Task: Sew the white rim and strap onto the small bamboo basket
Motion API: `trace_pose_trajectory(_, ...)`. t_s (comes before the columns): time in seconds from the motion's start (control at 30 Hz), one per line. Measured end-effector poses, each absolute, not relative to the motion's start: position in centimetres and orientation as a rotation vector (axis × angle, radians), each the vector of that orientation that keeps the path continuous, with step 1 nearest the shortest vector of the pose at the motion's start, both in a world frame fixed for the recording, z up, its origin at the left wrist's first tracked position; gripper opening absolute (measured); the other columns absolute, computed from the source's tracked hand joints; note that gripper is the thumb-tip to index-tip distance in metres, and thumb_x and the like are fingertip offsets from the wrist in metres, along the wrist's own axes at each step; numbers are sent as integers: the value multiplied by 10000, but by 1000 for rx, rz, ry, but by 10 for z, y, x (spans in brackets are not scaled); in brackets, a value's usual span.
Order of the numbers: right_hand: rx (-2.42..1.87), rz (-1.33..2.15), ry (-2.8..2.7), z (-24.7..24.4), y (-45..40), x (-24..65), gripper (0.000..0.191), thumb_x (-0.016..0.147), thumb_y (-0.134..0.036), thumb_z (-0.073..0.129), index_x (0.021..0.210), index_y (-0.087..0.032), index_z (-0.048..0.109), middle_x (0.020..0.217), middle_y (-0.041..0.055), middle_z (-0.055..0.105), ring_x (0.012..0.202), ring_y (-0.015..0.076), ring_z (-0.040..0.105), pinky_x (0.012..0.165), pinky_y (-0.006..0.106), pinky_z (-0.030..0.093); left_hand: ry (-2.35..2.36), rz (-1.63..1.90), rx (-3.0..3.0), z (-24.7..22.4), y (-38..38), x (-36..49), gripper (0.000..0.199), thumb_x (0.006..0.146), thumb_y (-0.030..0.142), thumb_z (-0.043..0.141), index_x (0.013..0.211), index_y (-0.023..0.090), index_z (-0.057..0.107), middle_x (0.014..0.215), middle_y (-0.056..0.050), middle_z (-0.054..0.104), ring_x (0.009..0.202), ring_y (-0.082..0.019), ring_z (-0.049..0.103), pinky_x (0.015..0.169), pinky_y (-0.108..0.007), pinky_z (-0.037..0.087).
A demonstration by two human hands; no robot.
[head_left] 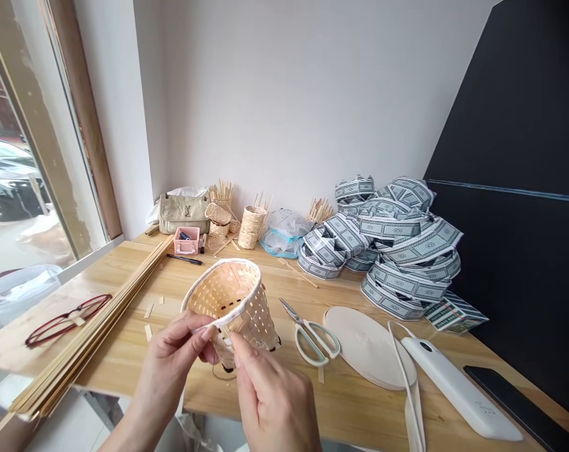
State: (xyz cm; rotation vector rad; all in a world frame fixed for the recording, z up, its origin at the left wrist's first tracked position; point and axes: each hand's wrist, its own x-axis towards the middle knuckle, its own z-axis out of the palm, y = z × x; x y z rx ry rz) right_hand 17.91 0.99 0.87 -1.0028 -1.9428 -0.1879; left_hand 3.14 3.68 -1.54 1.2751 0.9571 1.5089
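A small woven splint basket point(257, 314) tilts over the table's near edge, its mouth toward me and to the left. White binding tape point(255, 282) runs round its rim. With thumb and fingertips my left hand point(176, 351) pinches the tape on the rim's near side. My right hand point(275, 395) is closed just right of it, its fingertips against the basket's near wall below the rim; whatever they pinch is too small or hidden. A thin dark thread point(221, 378) loops down between the two hands.
Scissors point(308, 333), a flat roll of pale tape point(367, 345), a white device point(461, 389) and a black phone-like slab point(524, 402) lie rightward. Patterned strip coils point(407, 251) pile behind. Left are long splints point(100, 320) and eyeglasses point(68, 320); small baskets point(251, 229) stand at back.
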Motion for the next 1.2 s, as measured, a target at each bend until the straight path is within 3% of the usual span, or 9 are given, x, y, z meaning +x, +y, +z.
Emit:
trace_pose_trajectory(0.47,-980,-195,-1929,7,10,178,316,827,-72,355,996,-52,621,677,63,692,549,164,645,477,244,450,980,1537,1384,-16,35,32,107,774,245,616,847,230,693,537,41,571,526,-86,535,556,-202,442)
trace_pose_trajectory(0.7,-1030,-117,-1915,4,10,178,328,812,-66,346,971,-68,633,597,49,664,495,150,621,462,220,428,1034,1683,1756,-10,32,34,148,784,150,577,853,237,675,584,42,564,508,-74,568,491,-154,478)
trace_pose_trajectory(0.9,-1172,153,-1789,1,7,177,276,836,-151,370,685,-165,600,529,-5,612,441,105,555,429,184,365,1131,1818,2399,-12,30,33,214,808,66,515,958,169,628,723,-5,607,573,-68,601,518,-123,484)
trace_pose_trajectory(1.2,-1277,260,-1664,-13,10,174,286,855,-208,364,639,-178,549,489,-25,542,419,88,483,407,166,334,1147,1726,2583,-19,26,43,170,859,144,459,915,179,615,670,-5,635,515,-70,602,485,-119,470)
